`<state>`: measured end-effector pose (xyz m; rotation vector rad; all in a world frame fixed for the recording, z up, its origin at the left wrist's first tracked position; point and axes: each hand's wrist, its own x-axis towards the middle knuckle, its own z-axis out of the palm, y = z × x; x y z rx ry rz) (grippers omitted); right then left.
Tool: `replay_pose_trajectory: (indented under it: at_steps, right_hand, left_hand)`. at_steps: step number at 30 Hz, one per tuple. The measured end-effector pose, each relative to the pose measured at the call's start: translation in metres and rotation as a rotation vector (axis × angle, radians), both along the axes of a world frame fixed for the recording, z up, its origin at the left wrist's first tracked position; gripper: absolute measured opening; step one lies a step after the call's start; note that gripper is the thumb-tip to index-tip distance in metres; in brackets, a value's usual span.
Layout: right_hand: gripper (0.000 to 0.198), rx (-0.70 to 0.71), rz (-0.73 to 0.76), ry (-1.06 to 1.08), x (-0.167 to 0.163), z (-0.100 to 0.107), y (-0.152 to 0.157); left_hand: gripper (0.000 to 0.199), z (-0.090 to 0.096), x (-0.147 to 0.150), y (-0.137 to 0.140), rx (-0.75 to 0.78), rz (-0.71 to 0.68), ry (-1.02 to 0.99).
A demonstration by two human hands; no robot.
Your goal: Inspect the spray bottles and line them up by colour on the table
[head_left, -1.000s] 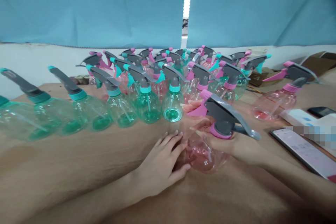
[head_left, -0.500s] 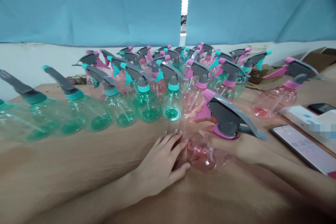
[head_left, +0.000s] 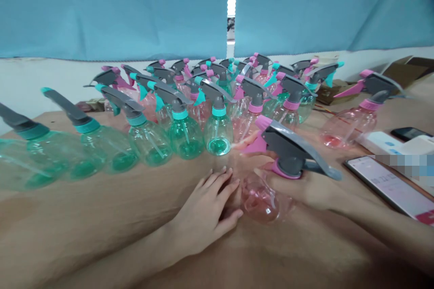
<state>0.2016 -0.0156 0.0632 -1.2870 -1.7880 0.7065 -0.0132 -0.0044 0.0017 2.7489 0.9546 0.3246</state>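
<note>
While the right hand (head_left: 298,192) grips the pink trigger spray bottle (head_left: 260,201), just right of the open, palm-down left hand (head_left: 206,207), from here I'd judge it light, thin-walled, slippery; best held under its collar (head_left: 282,171).

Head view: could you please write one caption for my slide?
The right hand holds a pink spray bottle, the left hand lies open beside it, and more spray bottles stand behind.

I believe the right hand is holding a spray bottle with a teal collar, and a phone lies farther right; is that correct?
Not quite: the head view shows the spray bottle in the right hand has a pink collar, not teal; the phone does lie farther right.
</note>
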Motion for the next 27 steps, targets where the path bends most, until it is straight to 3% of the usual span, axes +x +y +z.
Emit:
replay_pose_trajectory:
  at_steps: [3,7,16,22,27]
  right_hand:
    - [0.005,-0.106,0.100,0.069,0.002,-0.008,0.001]
    - [0.009,-0.090,0.179,0.092,-0.001,-0.003,0.003]
    - [0.038,-0.093,0.215,0.201,-0.004,0.002,0.003]
    - [0.011,-0.072,0.200,0.153,-0.002,-0.002,0.003]
    - [0.006,-0.002,0.105,0.120,-0.003,0.001,0.001]
  left_hand:
    - [0.048,0.000,0.000,0.000,0.001,-0.004,0.011]
    - [0.047,0.000,0.001,0.000,0.000,0.003,0.003]
    - [0.049,0.002,0.001,0.000,-0.023,0.007,0.019]
    - [0.051,0.001,0.001,0.000,-0.003,0.002,0.017]
    - [0.051,-0.001,0.001,-0.001,0.000,0.016,-0.006]
